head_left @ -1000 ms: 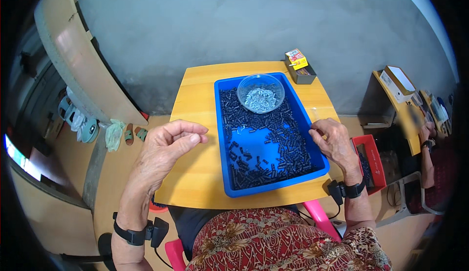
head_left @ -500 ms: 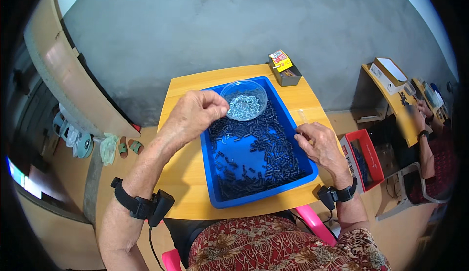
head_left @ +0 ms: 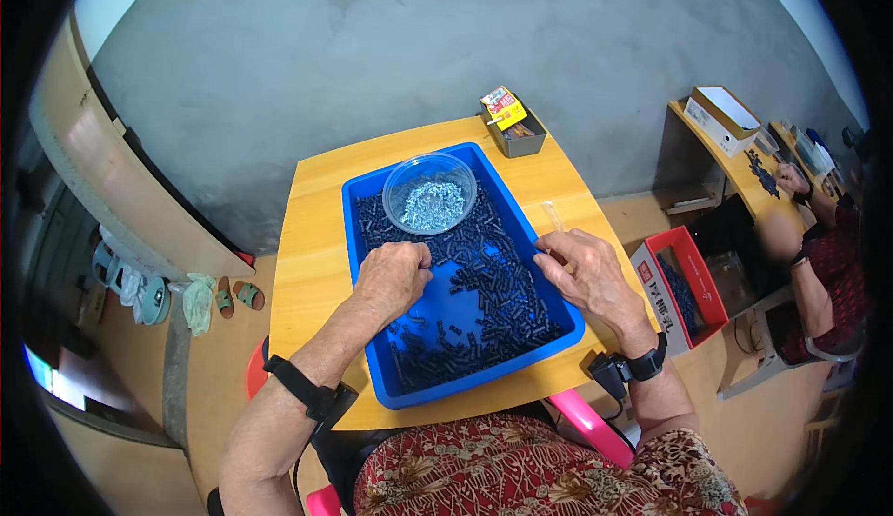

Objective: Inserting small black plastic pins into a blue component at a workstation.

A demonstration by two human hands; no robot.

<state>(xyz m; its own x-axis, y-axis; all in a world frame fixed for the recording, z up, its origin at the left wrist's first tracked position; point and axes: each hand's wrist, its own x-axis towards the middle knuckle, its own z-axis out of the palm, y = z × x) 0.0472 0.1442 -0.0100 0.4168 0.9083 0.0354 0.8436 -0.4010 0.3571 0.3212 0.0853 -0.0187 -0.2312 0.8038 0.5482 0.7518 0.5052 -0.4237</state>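
Observation:
My left hand (head_left: 394,281) hangs over the near-left part of a blue plastic tray (head_left: 473,376), palm down. Its thumb and fingers come together in a pinch, and whatever they hold is hidden. Many short black cylindrical pieces (head_left: 510,307) lie loose in the tray. Resting on them at the far end is a round clear plastic bowl (head_left: 391,201) of small shiny metal pieces (head_left: 434,207). At the tray's right rim, my right hand (head_left: 593,274) is loosely bent, thumb and forefinger apart, with nothing visible between them.
A yellow wooden table (head_left: 312,209) carries the tray. On its far corner sits a dark grey box (head_left: 521,144) with a yellow packet (head_left: 504,107). A red-and-white carton (head_left: 698,279) of black pieces stands on the floor at right. Beyond it, a person (head_left: 828,283) sits at another table.
My left hand has moved from beside the clear bowl toward me, down over the tray. My right hand stays near the tray's right rim. The whole view has shifted a little.

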